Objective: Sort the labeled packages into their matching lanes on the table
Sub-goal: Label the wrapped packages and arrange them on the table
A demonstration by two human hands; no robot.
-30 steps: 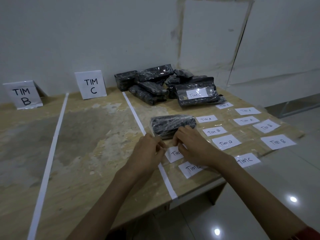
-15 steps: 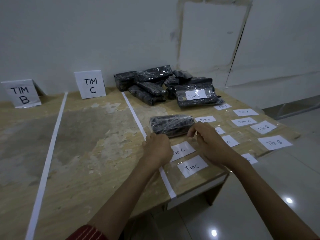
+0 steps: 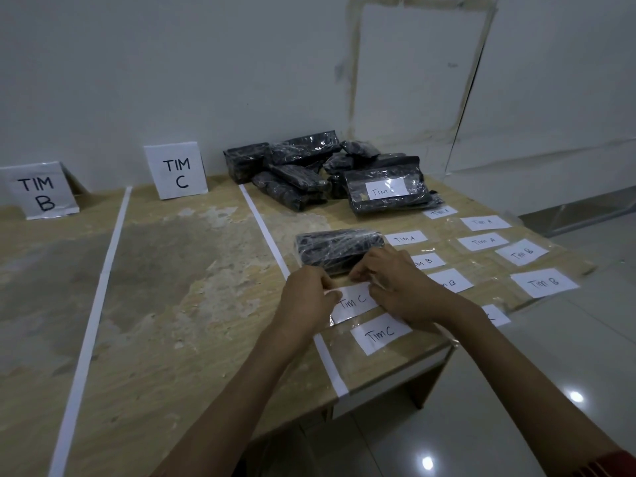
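Both hands meet ahead — left hand (image 3: 307, 297), right hand (image 3: 401, 287) — fingers curled, seemingly pinching the label (image 3: 354, 302).

The counter (image 3: 172, 304) is rough, matt plywood, its top scuffed and patchy with pale filler. The packages (image 3: 296, 180) are wrapped in glossy, crinkled black plastic film. Each label (image 3: 354, 301) is matt white paper under shiny clear tape. The floor tiles (image 3: 516, 390) are glossy.

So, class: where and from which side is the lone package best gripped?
Grip the package across its short width at mid-length, from above: it lies flat, long axis left to right, clear of the pile. The left hand and right hand pinch the label.
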